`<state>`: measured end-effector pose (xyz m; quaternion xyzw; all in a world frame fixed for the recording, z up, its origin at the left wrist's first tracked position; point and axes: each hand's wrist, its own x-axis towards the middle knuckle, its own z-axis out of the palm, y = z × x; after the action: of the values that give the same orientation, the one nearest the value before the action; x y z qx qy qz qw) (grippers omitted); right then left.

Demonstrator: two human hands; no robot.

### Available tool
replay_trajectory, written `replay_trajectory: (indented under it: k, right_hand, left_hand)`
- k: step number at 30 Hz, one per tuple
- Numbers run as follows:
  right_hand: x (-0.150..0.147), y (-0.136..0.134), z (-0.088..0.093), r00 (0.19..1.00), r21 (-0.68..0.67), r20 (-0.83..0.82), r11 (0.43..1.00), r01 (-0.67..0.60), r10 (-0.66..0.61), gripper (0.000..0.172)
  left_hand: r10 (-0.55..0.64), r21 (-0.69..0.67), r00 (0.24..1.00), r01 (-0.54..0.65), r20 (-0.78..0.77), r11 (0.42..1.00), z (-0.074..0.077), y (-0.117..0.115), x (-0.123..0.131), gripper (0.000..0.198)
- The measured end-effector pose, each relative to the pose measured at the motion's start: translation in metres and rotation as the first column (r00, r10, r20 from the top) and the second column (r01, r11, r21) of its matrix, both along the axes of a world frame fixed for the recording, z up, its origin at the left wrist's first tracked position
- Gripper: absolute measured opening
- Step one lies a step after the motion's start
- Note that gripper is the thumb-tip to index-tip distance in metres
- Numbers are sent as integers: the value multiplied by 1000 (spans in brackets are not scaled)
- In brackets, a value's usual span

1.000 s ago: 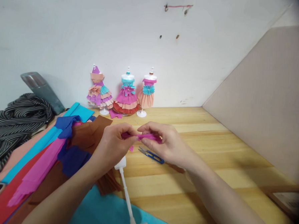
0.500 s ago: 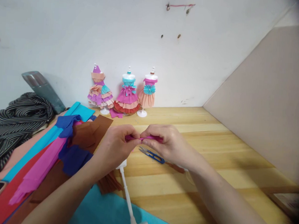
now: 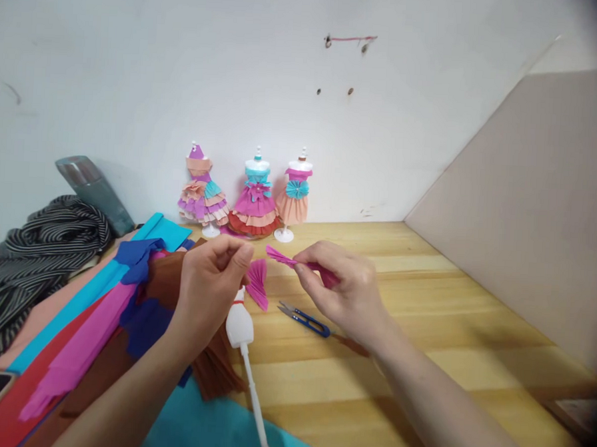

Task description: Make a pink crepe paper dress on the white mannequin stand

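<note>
My left hand point(image 3: 210, 282) pinches one end of a pleated pink paper piece point(image 3: 258, 283) that fans out below its fingertips. My right hand point(image 3: 342, 289) pinches a second folded pink paper piece point(image 3: 281, 256), which points left toward the other. Both hands hover above the wooden table point(image 3: 424, 310). Just under my left hand stands a bare white mini mannequin point(image 3: 239, 325) on a thin white stand. Small blue-handled snips point(image 3: 304, 319) lie on the table below my right hand.
Sheets of crepe paper point(image 3: 98, 306) in blue, pink, brown and red are piled at left, with a teal sheet point(image 3: 208, 425) in front. Three dressed mini mannequins point(image 3: 254, 198) stand at the wall. A striped cloth point(image 3: 31, 256) and a grey bottle point(image 3: 93, 189) sit at far left. A beige panel point(image 3: 530, 195) bounds the right.
The pink paper held stretched between both hands now shows as two pleated parts, one in each hand. My hands have drawn apart and risen slightly. The white mannequin top has come into view.
</note>
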<state>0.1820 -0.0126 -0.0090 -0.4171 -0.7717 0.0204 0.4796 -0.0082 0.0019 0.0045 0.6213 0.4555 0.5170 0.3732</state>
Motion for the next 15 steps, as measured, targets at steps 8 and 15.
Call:
replay_trajectory:
  k: [8,15]
  right_hand:
    - [6,3,1,948,306,308,935,-181,82,17]
    - [5,6,-2,938,289,335,937,-195,92,16]
  left_hand:
    - [-321,-405,865,472,386,783,-4,8,4,50]
    - [-184,-344,828,408,530,846,-8,2,12,17]
